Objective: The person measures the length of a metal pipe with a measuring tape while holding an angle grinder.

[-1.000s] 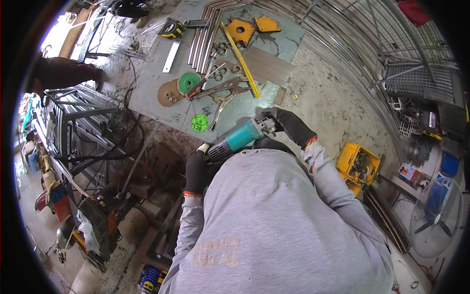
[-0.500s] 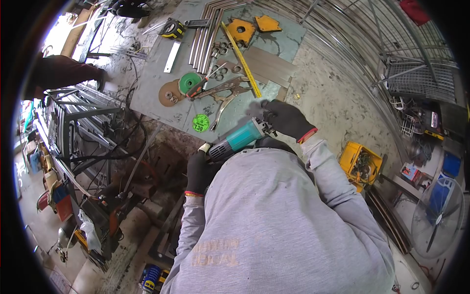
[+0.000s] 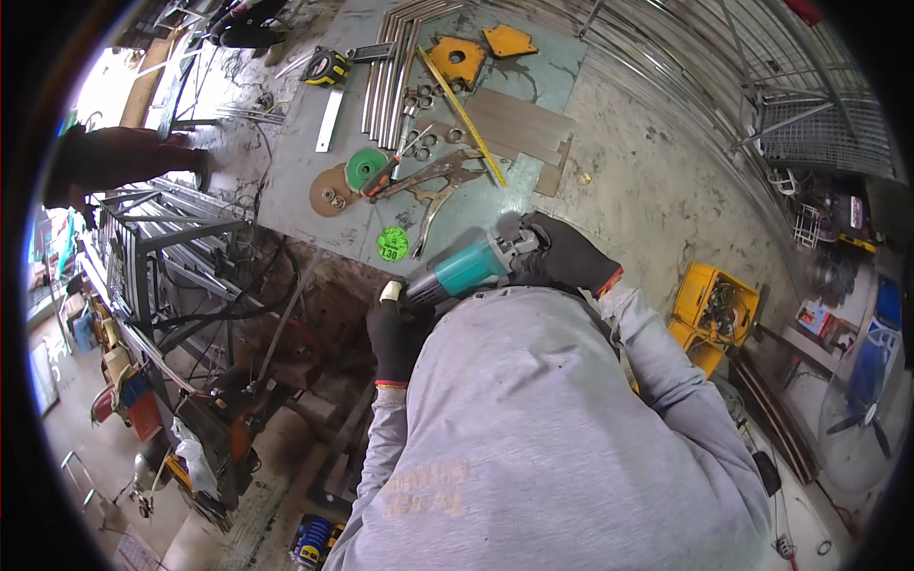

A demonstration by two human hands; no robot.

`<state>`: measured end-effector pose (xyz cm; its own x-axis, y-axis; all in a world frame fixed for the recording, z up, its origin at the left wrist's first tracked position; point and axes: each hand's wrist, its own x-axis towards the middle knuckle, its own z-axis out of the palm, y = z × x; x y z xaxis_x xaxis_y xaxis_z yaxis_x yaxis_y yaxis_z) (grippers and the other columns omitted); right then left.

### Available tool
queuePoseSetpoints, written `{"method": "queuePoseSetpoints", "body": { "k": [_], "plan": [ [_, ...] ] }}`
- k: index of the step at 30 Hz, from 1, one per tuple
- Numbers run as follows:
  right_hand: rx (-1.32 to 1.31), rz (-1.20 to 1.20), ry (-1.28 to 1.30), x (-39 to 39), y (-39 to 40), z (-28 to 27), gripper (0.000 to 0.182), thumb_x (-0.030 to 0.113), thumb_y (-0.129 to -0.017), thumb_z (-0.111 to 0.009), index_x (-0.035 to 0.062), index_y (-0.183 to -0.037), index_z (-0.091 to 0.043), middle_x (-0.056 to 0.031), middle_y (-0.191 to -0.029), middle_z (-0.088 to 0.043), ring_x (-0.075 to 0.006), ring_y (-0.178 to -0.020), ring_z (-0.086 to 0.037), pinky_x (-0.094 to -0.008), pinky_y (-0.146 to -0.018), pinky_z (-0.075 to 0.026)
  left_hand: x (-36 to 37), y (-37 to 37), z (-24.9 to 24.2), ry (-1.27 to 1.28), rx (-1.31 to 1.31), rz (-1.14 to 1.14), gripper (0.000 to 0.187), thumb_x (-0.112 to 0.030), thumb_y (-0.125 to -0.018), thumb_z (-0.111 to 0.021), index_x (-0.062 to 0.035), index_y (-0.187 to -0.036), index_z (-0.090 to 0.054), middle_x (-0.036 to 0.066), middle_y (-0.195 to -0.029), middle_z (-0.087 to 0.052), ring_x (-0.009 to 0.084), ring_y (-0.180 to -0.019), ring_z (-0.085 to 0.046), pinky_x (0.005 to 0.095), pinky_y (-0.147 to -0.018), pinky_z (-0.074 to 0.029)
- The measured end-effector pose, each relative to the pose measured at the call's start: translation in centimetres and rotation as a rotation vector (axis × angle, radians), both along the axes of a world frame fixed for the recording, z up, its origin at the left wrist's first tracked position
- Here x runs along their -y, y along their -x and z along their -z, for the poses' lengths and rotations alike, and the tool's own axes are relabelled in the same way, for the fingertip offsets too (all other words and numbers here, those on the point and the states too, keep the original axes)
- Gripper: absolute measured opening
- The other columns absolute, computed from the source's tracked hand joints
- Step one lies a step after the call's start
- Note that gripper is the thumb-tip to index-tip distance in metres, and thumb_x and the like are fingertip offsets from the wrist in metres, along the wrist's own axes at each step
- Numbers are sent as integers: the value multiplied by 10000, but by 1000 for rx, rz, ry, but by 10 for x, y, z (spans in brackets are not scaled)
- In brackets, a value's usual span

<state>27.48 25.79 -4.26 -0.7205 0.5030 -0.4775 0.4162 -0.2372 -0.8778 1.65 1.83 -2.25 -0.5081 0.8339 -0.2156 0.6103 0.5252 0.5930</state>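
Observation:
A teal angle grinder (image 3: 464,267) lies across my chest, just above my grey sweatshirt. My left hand (image 3: 393,330), in a black glove, grips its rear handle. My right hand (image 3: 564,251), also gloved, is closed over the grinder's metal head at the near edge of the steel worktable (image 3: 305,162). The disc end is hidden under that glove. On the table beyond lie locking pliers (image 3: 436,181), a green disc (image 3: 366,166), a brown disc (image 3: 330,190) and a green sticker (image 3: 391,244).
Farther back on the table are a bundle of bent steel tubes (image 3: 388,68), a yellow rule (image 3: 462,114), two orange magnetic squares (image 3: 455,57), a tape measure (image 3: 327,67). A yellow crate (image 3: 716,303) stands right. Metal frames (image 3: 157,247) and another person (image 3: 114,157) are left.
My right hand had lifted off the grinder with fingers spread half a second ago; now it has come back down over the grinder's head. My left hand kept its grip.

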Motion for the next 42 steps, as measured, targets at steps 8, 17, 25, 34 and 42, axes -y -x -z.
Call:
{"method": "queuePoseSetpoints", "body": {
  "k": [8, 17, 25, 34, 42],
  "plan": [
    [-200, 31, -415, 10, 9, -5, 804, 155, -843, -959, 29, -1511, -530, -130, -1396, -706, -245, -1304, -684, -374, -1138, -534, 7, 4, 22, -8, -208, -15, 536, -268, -790, -915, -85, -1253, -716, 171, -1033, -747, 418, -972, -708, 525, -849, -551],
    [-413, 5, -45, -13, 26, 3, 759, 23, -864, -907, 41, -1525, -533, -90, -1424, -696, -216, -1319, -660, -373, -1145, -528, -12, 46, -35, 13, 27, -82, 297, -218, -937, -807, -43, -1169, -744, 192, -953, -771, 374, -885, -752, 467, -777, -571],
    [-346, 26, 71, -25, 36, 29, 701, -42, -892, -858, 36, -1523, -564, -79, -1383, -719, -168, -1280, -660, -331, -1131, -529, -98, 74, -18, 194, -332, -171, 382, -446, -919, -758, -71, -966, -811, 233, -942, -769, 432, -935, -760, 510, -791, -584],
    [-282, 10, 43, -24, 35, 32, 755, -9, -890, -872, 41, -1564, -536, -107, -1414, -721, -205, -1293, -675, -344, -1137, -534, -70, 83, 34, 301, -559, -50, 371, -458, -924, -703, -104, -858, -787, 212, -900, -768, 427, -882, -758, 535, -771, -589],
    [-227, -10, 119, -27, 34, 41, 773, -31, -891, -874, 37, -1578, -526, -80, -1451, -694, -185, -1340, -637, -335, -1148, -525, -35, 82, 29, -17, -46, -701, 406, -371, -923, -830, -1, -1088, -797, 182, -914, -789, 336, -896, -778, 433, -825, -577]
  ]
}}
